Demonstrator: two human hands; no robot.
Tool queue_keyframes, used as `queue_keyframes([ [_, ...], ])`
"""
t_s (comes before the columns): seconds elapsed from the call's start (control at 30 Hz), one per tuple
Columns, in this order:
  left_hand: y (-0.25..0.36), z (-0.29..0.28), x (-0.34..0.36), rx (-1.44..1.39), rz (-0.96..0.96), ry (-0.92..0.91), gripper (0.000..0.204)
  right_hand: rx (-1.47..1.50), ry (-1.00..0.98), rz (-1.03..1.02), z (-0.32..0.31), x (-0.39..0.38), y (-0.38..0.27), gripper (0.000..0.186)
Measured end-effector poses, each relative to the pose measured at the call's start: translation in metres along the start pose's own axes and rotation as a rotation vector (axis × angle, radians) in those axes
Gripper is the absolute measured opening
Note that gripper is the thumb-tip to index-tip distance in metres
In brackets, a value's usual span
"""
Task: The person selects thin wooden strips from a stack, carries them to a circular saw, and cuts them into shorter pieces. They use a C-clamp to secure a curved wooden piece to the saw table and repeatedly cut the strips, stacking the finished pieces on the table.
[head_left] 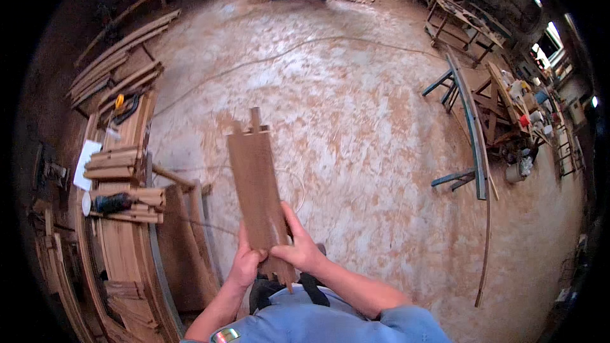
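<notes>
Board point(257, 184) was gripped at its near end by both hands, left hand point(246, 265) and right hand point(298, 249). I saw it pointing away over the sawdust floor point(356, 127), workbench point(124, 228) to the left.

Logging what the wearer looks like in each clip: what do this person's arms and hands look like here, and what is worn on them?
Both hands are bare: no gloves, rings or watch show on the left hand or the right hand. The forearms are uncovered too. Short light-blue sleeves of a shirt begin near the lower edge of the picture. A small shiny patch sits on the shirt by the left arm; what it is cannot be told.
</notes>
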State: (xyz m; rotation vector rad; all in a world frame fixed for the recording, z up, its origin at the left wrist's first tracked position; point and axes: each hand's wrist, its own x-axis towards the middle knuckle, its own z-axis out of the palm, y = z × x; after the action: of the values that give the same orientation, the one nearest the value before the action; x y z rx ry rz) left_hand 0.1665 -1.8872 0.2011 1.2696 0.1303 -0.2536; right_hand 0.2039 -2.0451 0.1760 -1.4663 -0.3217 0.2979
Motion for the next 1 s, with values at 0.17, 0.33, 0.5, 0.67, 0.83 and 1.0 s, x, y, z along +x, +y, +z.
queue_keyframes([
  [0.17, 0.015, 0.091, 0.085, 0.238, 0.041, -0.090, 0.062, 0.085, 0.183, -0.076, -0.102, 0.011, -0.027, 0.100],
  [0.33, -0.012, 0.143, 0.181, 0.077, 0.078, -0.222, 0.061, 0.015, 0.329, -0.131, -0.183, 0.047, -0.027, 0.099],
  [0.5, -0.032, 0.180, 0.286, 0.114, 0.087, -0.249, 0.061, -0.101, 0.352, -0.063, -0.274, 0.108, -0.012, 0.100],
  [0.67, -0.004, 0.250, 0.425, 0.155, 0.147, -0.373, 0.060, 0.057, 0.425, 0.041, -0.392, 0.188, -0.018, 0.091],
  [0.83, 0.031, 0.302, 0.556, 0.247, -0.053, -0.387, 0.059, 0.552, 0.600, 0.138, -0.497, 0.251, -0.006, 0.068],
  [1.0, 0.029, 0.323, 0.711, 0.522, -0.204, -0.290, 0.055, 0.734, 0.867, 0.147, -0.592, 0.324, -0.005, 0.062],
])
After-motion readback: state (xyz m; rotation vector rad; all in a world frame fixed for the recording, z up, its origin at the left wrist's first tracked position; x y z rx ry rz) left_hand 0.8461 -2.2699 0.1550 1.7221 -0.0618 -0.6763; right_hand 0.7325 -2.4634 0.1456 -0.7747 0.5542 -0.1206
